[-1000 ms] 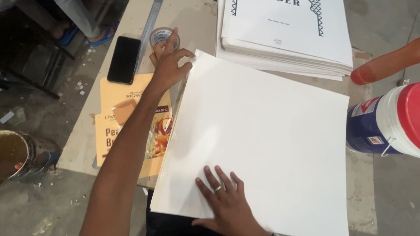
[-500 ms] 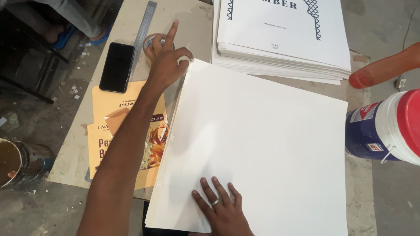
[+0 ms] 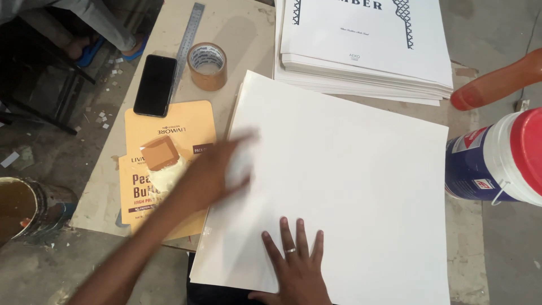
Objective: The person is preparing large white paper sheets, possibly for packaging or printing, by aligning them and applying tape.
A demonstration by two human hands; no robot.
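Note:
A large blank white sheet (image 3: 361, 186) lies on the brown worktable (image 3: 243, 28). My right hand (image 3: 296, 268), with a ring on one finger, rests flat on the sheet's near edge, fingers spread. My left hand (image 3: 223, 166) is motion-blurred at the sheet's left edge, fingers stretched out and holding nothing that I can make out. Just left of it lies an orange printed card (image 3: 180, 127) with a small brown square (image 3: 160, 152) and a pale smear on it. A roll of brown tape (image 3: 207, 65) stands beyond the card.
A stack of printed white sheets (image 3: 367, 51) lies at the back. A black phone (image 3: 154, 85) and a steel ruler (image 3: 189, 34) are on the left. A blue-and-white bucket with a red lid (image 3: 497, 164) and an orange-red object (image 3: 497, 79) sit right. A tin (image 3: 17, 209) stands on the floor.
My left hand has left the tape roll at the sheet's far left corner and swept down along the left edge toward me. My right hand stays flat on the sheet.

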